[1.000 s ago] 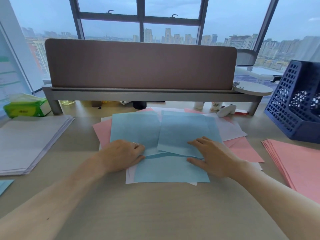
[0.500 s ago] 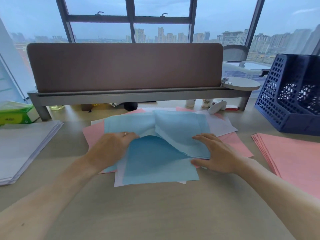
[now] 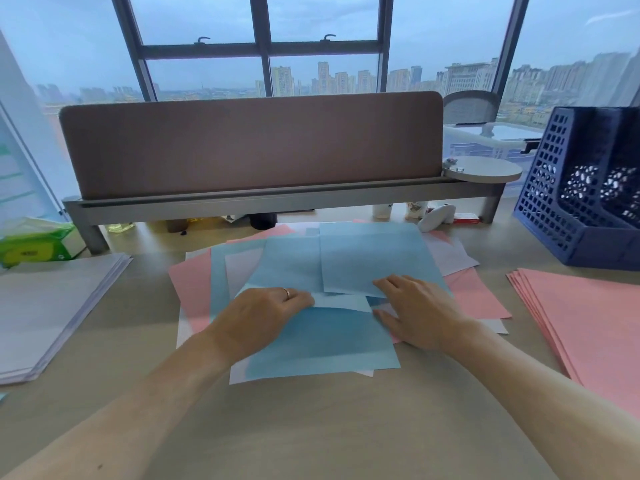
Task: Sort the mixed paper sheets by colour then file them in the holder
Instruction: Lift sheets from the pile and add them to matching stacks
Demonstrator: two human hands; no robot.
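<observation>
**Both palms flat on the blue sheets, nothing lifted yet**

Neither hand has closed on anything: the left hand point(image 3: 266, 318) lies palm-down with fingers loosely spread on the mixed paper sheets point(image 3: 311, 306), and the right hand point(image 3: 414, 311) rests the same way, its fingertips on the near edge of an upper blue sheet point(image 3: 370, 258). Whether a thumb is tucked under a page I cannot tell.

The mixed heap sits at the middle of the desk point(image 3: 311, 427), below the screen that runs along its far edge. Blue pages lie uppermost, overlapping and skewed; the darkest blue sheet point(image 3: 322, 344) is nearest the front edge, with pink and white corners poking out beneath.

Toward the right edge lies a squared pink stack point(image 3: 588, 323), and toward the left edge a white stack point(image 3: 52, 306), so two colours look largely sorted. The dark blue holder point(image 3: 568, 216) stands at the far right corner, well apart from the heap, and appears to hold no paper.

Judged from this, the sorting step is in hand, with the blues being gathered. Next the blues need sliding together, edges squared, and lifting clear without dragging the pink and white sheets underneath.
</observation>
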